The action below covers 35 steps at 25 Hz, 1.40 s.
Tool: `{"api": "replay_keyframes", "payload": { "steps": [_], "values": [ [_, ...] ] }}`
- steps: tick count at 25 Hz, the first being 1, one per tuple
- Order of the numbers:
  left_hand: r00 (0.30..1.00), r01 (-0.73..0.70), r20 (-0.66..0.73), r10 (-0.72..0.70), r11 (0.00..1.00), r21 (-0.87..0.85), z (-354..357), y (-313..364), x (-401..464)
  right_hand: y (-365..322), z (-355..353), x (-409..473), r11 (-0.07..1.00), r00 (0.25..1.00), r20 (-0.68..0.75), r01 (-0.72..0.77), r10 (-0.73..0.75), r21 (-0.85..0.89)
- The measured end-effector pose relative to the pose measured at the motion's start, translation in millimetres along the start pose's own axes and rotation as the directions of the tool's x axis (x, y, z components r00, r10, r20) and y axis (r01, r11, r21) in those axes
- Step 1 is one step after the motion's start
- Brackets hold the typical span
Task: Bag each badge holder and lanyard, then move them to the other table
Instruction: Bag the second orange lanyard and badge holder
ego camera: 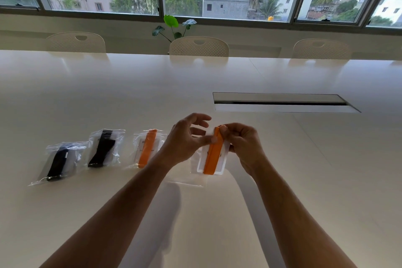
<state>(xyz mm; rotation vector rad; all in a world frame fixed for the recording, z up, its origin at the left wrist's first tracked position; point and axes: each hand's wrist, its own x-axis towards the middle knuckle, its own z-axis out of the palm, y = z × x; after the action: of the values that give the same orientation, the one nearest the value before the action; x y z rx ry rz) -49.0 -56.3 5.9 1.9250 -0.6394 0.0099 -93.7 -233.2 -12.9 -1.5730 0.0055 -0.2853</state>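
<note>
Above the white table [282,159], my right hand [243,143] grips the top of a folded orange lanyard [214,154] laid over a white badge holder [221,166]. My left hand [187,139] pinches the lanyard's left edge with thumb and forefinger, other fingers spread. A clear plastic bag [187,177] lies flat on the table just below them. To the left lie three filled bags in a row: one with an orange lanyard [146,150] and two with black lanyards [104,148] [58,162].
A recessed cable slot [282,102] is set into the table to the far right of my hands. Three cream chairs [199,47] stand along the far edge, with a potted plant [173,26] and windows behind them.
</note>
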Motion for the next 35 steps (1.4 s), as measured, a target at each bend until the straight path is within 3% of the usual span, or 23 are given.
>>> {"api": "replay_keyframes", "payload": {
  "steps": [2,4,6,9,11,18,22,27,31,35],
  "values": [
    [0.999,0.000,-0.038,0.001,0.999,0.043,-6.3,-7.3,3.3,-1.5,-6.4,1.3,1.000,0.997,-0.079,-0.016,0.015,-0.016],
    [0.999,-0.019,-0.039,0.035,0.938,0.346,-13.7,-22.2,7.4,-1.4,-13.0,1.8,1.000,0.989,-0.148,-0.022,0.021,-0.010],
    [0.994,-0.014,0.095,-0.062,0.765,0.644,-16.8,-35.4,8.7,-0.5,-16.5,1.6,1.000,0.980,-0.196,-0.022,0.020,-0.010],
    [0.951,-0.053,0.211,-0.227,0.553,0.832,-13.1,-47.4,7.9,0.7,-17.5,0.8,1.000,0.970,-0.241,-0.022,0.020,-0.008],
    [0.965,-0.044,0.175,-0.197,0.535,0.844,-10.5,-50.4,7.3,2.7,-18.6,0.5,0.999,0.962,-0.270,-0.032,0.033,0.009],
    [0.985,0.074,0.040,-0.166,0.625,0.777,-5.0,-51.6,5.0,6.3,-22.1,-1.7,0.996,0.942,-0.326,-0.054,0.073,0.066],
    [0.983,0.172,-0.063,-0.174,0.730,0.662,-5.6,-46.0,0.7,9.7,-21.0,-4.2,0.995,0.925,-0.368,-0.073,0.095,0.072],
    [0.963,0.268,-0.179,-0.200,0.757,0.596,-19.2,-32.9,1.5,20.2,-24.1,-2.5,0.954,0.883,-0.366,-0.291,0.295,0.069],
    [0.944,0.324,-0.246,-0.220,0.763,0.560,-26.8,-26.2,-0.6,25.4,-27.6,-1.1,0.917,0.873,-0.358,-0.388,0.333,-0.093],
    [0.930,0.352,-0.274,-0.244,0.803,0.481,-29.2,-22.4,-0.9,26.6,-27.3,0.9,0.842,0.898,-0.359,-0.389,0.255,-0.373]
  ]
}}
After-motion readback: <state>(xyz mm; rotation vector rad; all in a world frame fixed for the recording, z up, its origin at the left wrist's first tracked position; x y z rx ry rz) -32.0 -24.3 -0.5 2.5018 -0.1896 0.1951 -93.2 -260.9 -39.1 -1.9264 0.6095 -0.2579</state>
